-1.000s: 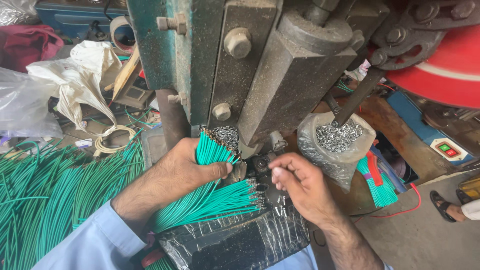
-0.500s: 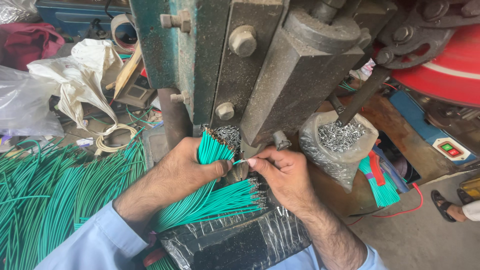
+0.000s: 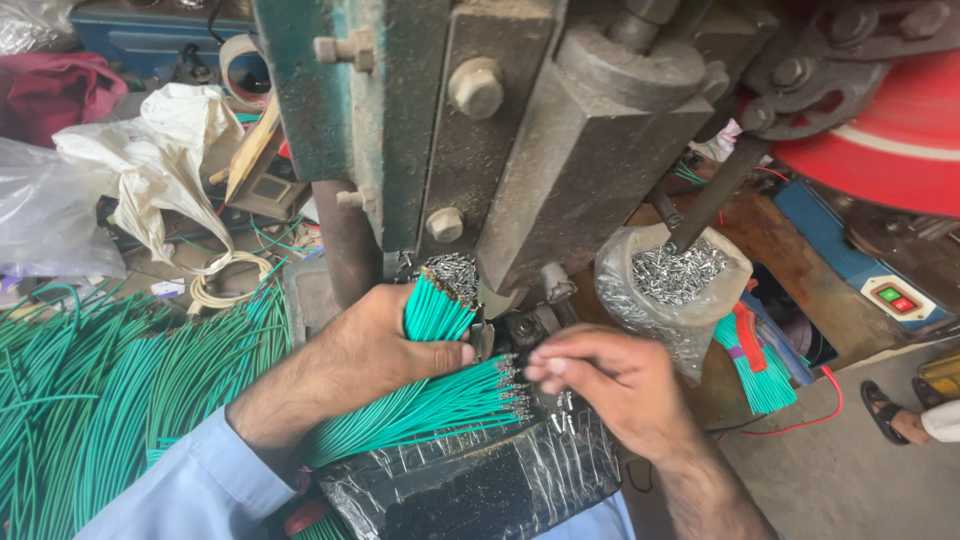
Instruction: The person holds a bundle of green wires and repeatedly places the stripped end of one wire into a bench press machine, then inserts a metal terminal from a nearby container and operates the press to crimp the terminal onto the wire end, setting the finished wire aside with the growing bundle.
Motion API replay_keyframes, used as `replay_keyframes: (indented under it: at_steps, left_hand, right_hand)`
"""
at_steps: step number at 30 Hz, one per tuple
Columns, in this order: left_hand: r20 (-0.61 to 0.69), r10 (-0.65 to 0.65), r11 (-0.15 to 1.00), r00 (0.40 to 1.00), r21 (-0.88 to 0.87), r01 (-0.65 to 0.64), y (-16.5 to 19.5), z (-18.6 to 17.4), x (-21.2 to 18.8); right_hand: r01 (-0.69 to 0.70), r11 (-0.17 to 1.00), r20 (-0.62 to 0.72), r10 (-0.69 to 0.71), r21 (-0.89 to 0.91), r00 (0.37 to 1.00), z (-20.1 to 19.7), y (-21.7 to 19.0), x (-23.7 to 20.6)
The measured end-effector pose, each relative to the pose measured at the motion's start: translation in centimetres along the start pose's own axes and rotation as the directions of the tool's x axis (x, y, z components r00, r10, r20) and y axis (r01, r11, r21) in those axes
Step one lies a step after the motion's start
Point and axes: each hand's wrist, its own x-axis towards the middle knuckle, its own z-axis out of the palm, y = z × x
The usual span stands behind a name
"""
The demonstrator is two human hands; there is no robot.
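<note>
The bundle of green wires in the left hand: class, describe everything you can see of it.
The bundle of green wires is a thick sheaf of thin, plastic-sheathed strands, gripped around its middle by the left hand. Its cut ends point up toward the grey press. Below the hand, a second fan of wires with small metal tips lies over a black wrapped block.

Cluttered workbench (image 3: 150,275), loose green wires (image 3: 110,400), white bag (image 3: 160,160), tape roll (image 3: 240,60)
</note>
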Motion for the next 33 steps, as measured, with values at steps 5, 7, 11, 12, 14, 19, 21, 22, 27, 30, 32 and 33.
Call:
replay_keyframes:
  at_steps: [5,7,11,12,14,19,21,22,27,30,32,33]
  left_hand:
    - [-0.036,-0.043,0.998,0.998,0.047,0.044,0.1,-0.3,0.2]
    - [-0.047,-0.052,0.996,0.998,0.07,0.055,0.1,-0.3,0.3]
    - [0.001,0.01,1.0,1.0,0.007,-0.01,0.1,-0.3,0.4]
    - [0.023,0.044,0.998,0.999,-0.039,-0.043,0.0,-0.3,0.4]
    - [0.023,0.044,0.997,0.999,-0.057,-0.043,0.0,-0.4,0.3]
    - [-0.04,0.017,1.0,0.999,0.008,-0.017,-0.3,-0.5,0.3]
    - [-0.068,0.021,0.999,0.997,0.044,-0.018,-0.4,-0.4,0.3]
    - [-0.081,-0.001,0.999,0.997,0.047,0.004,-0.4,-0.4,0.3]
    - [-0.112,-0.009,0.998,0.994,0.067,0.017,-0.6,-0.5,0.4]
    - [-0.092,0.034,0.999,0.995,0.013,-0.033,-0.8,-0.6,0.4]
    - [-0.093,0.027,1.0,0.995,0.014,-0.026,-0.9,-0.6,0.4]
    - [-0.093,0.023,1.0,0.995,0.014,-0.022,-0.9,-0.5,0.5]
  right_hand:
    - [-0.133,0.828,-0.059,0.121,-0.544,0.991,-2.0,0.2,-1.8]
    - [-0.113,0.851,-0.061,0.095,-0.514,0.994,-2.0,1.0,-2.0]
    - [-0.044,0.978,-0.075,0.029,-0.205,0.997,-1.2,2.9,-1.4]
    - [-0.018,0.997,-0.073,0.013,-0.077,0.997,-1.1,3.2,-1.1]
    - [-0.098,0.993,-0.124,0.09,-0.059,0.988,-0.7,3.6,0.0]
    - [-0.064,0.997,-0.176,0.057,-0.038,0.983,1.3,3.1,2.1]
    - [0.048,0.999,-0.112,-0.046,0.01,0.993,2.4,2.7,2.5]
    - [0.064,0.998,-0.099,-0.061,0.025,0.993,2.8,2.5,2.8]
    - [0.033,0.997,-0.072,-0.027,0.075,0.997,3.3,2.5,4.0]
    - [-0.046,0.999,-0.071,0.044,-0.026,0.997,3.0,3.0,4.2]
    - [-0.035,0.995,-0.07,0.029,-0.089,0.997,2.6,3.3,4.3]
    - [-0.031,0.992,-0.07,0.023,-0.12,0.997,2.4,3.4,4.3]
